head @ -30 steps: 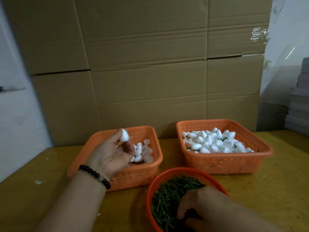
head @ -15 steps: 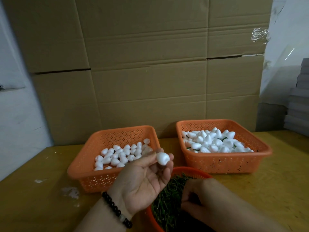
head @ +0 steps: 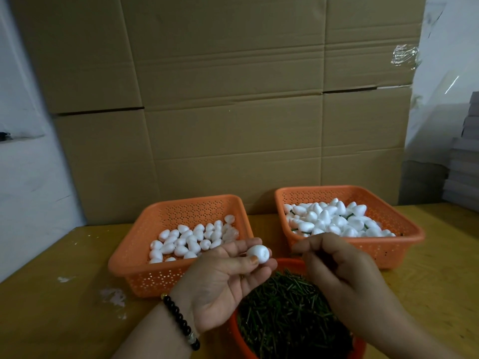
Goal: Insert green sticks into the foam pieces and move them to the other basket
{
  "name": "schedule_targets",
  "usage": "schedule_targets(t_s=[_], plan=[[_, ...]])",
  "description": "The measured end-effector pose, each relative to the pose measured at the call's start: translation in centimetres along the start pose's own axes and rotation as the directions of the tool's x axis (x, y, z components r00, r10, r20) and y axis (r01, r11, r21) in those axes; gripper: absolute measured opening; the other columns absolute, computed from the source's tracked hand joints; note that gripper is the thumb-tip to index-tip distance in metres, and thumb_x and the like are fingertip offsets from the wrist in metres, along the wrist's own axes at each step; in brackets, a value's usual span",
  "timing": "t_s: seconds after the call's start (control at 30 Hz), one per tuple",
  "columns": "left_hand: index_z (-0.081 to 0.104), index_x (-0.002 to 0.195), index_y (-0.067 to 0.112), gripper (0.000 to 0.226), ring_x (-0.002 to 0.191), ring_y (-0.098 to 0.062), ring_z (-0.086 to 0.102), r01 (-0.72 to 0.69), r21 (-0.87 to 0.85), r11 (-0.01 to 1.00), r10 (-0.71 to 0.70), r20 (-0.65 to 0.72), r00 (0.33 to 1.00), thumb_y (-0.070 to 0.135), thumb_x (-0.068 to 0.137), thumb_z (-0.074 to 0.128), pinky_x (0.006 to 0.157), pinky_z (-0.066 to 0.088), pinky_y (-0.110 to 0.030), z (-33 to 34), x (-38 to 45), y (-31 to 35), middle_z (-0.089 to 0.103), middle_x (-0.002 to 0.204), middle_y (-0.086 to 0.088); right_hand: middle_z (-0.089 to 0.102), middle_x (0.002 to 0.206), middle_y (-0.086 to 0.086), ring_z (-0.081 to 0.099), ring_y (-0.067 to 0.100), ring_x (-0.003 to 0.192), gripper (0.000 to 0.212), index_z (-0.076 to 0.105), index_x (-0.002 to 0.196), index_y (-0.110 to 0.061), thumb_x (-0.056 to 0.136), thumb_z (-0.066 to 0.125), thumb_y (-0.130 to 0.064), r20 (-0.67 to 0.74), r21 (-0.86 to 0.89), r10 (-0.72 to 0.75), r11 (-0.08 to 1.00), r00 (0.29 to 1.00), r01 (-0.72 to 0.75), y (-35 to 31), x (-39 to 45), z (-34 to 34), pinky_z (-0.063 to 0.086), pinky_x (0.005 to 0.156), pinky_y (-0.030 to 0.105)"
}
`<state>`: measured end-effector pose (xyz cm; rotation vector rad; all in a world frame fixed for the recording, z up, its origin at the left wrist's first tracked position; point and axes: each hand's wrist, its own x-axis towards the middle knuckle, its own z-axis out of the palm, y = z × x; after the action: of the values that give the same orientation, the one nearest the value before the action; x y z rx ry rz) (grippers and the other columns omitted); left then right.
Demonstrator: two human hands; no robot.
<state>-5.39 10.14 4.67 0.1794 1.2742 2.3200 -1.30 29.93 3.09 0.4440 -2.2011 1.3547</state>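
My left hand (head: 220,286) is palm up and pinches a white foam piece (head: 258,253) between thumb and fingertips, above the round orange bowl (head: 287,261) of green sticks (head: 285,307). My right hand (head: 337,270) hovers just right of the foam with its fingers curled. Its thumb and forefinger pinch a thin green stick that is almost hidden. The left orange basket (head: 124,260) holds several plain foam pieces (head: 191,239). The right orange basket (head: 412,229) is piled with foam pieces (head: 331,218) that have green sticks in them.
Both baskets stand on a yellow wooden table (head: 51,307) against a wall of stacked cardboard boxes (head: 233,125). White scraps (head: 114,296) lie on the table to the left. A grey stack (head: 464,172) stands at the far right.
My left hand carried the foam piece from the left basket to above the stick bowl. My right hand rose out of the sticks and came up beside the foam.
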Motion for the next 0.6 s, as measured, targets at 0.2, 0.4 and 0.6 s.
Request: schedule_targets(t_s=[0.2, 0.4, 0.6], plan=[[0.056, 0.114, -0.003, 0.040, 0.075, -0.027, 0.069, 0.001, 0.055, 0.998, -0.004, 0.047, 0.999, -0.008, 0.075, 0.062, 0.058, 0.058, -0.030, 0.31, -0.11, -0.49, 0.068, 0.095, -0.022, 0.072, 0.081, -0.004, 0.068, 0.014, 0.069, 0.031, 0.068, 0.093, -0.037, 0.081, 0.071, -0.009, -0.076, 0.156, 0.064, 0.986, 0.995, -0.052, 0.06, 0.10, 0.30, 0.055, 0.063, 0.029], [0.057, 0.108, -0.002, 0.040, 0.071, -0.026, 0.069, -0.037, 0.034, 0.999, 0.036, 0.022, 0.999, -0.008, 0.069, 0.064, 0.056, 0.057, -0.029, 0.64, -0.16, -0.49, 0.069, 0.088, -0.021, 0.073, 0.079, -0.007, 0.069, 0.008, 0.070, 0.028, 0.071, 0.085, -0.027, 0.075, 0.077, -0.001, -0.102, 0.124, 0.038, 0.992, 0.994, -0.025, -0.04, 0.02, 0.49, 0.051, 0.061, 0.014], [0.059, 0.106, -0.001, 0.040, 0.072, -0.026, 0.069, -0.046, 0.035, 0.998, 0.046, 0.014, 0.999, -0.009, 0.068, 0.066, 0.056, 0.057, -0.030, 0.72, -0.17, -0.57, 0.069, 0.089, -0.021, 0.072, 0.078, -0.011, 0.069, 0.005, 0.072, 0.026, 0.071, 0.088, -0.029, 0.079, 0.074, -0.004, -0.113, 0.090, -0.010, 0.996, 0.994, 0.020, -0.11, -0.07, 0.49, 0.052, 0.063, 0.013]])
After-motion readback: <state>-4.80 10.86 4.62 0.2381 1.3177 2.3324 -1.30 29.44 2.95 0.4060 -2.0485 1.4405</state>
